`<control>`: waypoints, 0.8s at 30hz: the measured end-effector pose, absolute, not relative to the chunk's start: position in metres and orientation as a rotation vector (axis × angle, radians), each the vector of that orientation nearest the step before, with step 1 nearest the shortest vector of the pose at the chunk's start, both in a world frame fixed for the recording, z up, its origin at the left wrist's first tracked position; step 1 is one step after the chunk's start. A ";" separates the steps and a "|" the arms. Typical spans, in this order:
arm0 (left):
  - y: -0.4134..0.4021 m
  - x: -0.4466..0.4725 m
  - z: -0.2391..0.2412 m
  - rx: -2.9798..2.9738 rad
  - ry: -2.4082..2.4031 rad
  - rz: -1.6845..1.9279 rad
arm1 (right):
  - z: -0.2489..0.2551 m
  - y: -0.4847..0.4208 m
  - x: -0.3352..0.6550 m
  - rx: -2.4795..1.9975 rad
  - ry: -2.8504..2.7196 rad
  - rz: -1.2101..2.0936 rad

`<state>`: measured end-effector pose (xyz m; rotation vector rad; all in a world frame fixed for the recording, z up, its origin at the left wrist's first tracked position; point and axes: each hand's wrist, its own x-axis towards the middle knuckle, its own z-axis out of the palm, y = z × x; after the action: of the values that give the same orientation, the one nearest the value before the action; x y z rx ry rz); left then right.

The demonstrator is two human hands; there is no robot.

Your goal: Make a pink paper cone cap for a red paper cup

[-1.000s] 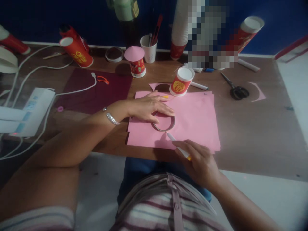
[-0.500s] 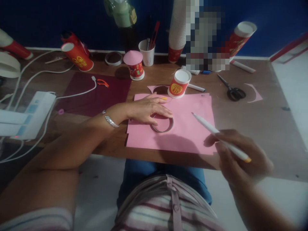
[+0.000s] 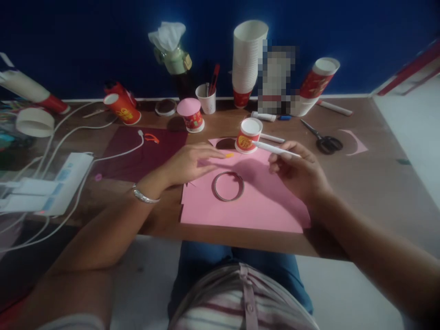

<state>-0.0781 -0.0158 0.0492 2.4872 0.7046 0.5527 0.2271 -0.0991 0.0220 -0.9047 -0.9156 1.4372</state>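
My right hand (image 3: pixel 300 169) grips a white marker pen (image 3: pixel 275 149), its tip pointing left in front of a red-and-white paper cup (image 3: pixel 248 136). Fingers stretched and thumb apart, my left hand (image 3: pixel 192 160) hovers over the left part of a pink paper sheet (image 3: pixel 206 213). Its fingertips are beside a small orange piece (image 3: pixel 229 156), perhaps a pen cap; whether they touch it I cannot tell. A thin ring (image 3: pixel 214 189) lies flat on the paper, below my left fingers and apart from them.
Black scissors (image 3: pixel 328 144) and a pink offcut (image 3: pixel 360 145) lie at right. A pink-topped cup (image 3: pixel 190 119), a pen cup (image 3: pixel 207 101) and stacked paper cups (image 3: pixel 245 59) stand at the back. A power strip (image 3: pixel 67 183) with white cables occupies the left side.
My left hand has let go of the ring and lifted toward the orange piece. My right hand has moved forward and left with the marker pen. The view has tilted up.
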 end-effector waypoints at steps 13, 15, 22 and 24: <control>-0.006 -0.040 0.018 2.624 1.065 0.476 | 0.001 -0.096 0.225 -0.988 -0.816 1.496; -0.004 -0.032 0.014 2.707 1.024 0.403 | 0.003 -0.097 0.224 -1.027 -0.824 1.463; -0.008 -0.037 0.012 2.708 1.100 0.636 | 0.004 -0.098 0.224 -1.112 -0.923 1.345; -0.012 -0.039 0.015 2.574 1.066 0.736 | 0.002 -0.098 0.223 -1.105 -0.944 1.342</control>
<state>-0.0387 -0.0118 0.0150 2.5736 1.0659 0.7363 0.2235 -0.0978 0.0022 -1.1046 -0.9441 1.3417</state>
